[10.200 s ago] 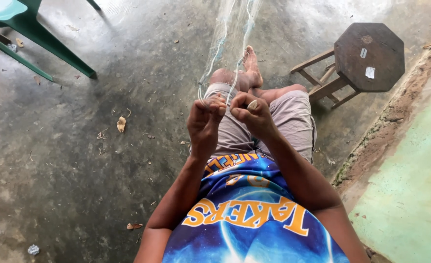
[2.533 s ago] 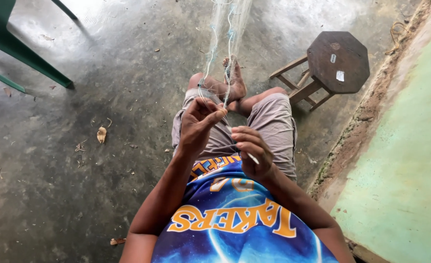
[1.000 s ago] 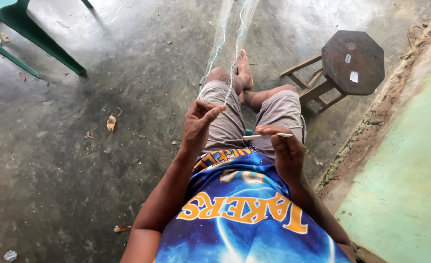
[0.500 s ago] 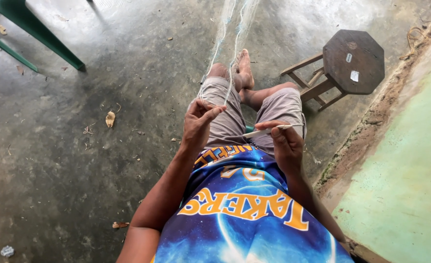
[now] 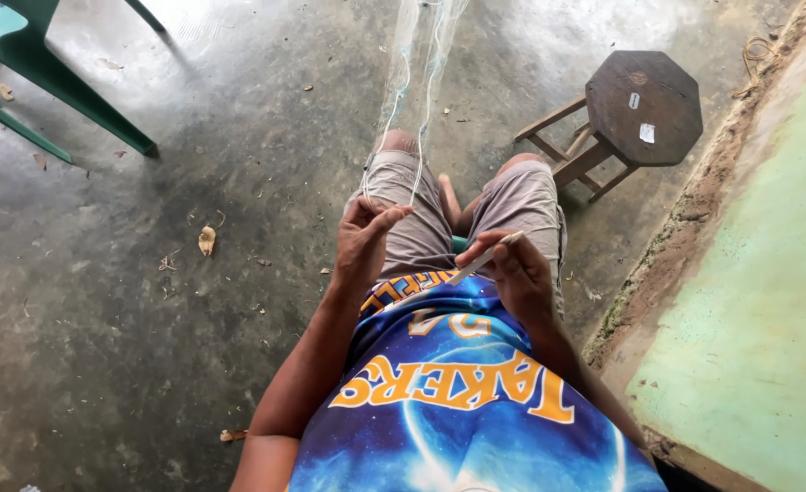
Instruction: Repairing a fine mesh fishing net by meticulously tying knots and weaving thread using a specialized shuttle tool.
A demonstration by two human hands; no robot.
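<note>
Frame centre: left hand point(image 5: 367, 239) pinches fine translucent fishing net point(image 5: 414, 82), light, limp, snag-prone; best gripped along edge cord. Right hand point(image 5: 512, 273), apart, clasps slim white netting needle point(image 5: 483, 261).

Labels: two small stickers on the dark octagonal top of the wooden stool point(image 5: 644, 107), at two o'clock in the view. One, narrow and pale point(image 5: 634, 100), sits near the top's centre; the other, squarish and white point(image 5: 647, 133), lies just toward five o'clock from it. No packages, signs or screens seen.
</note>
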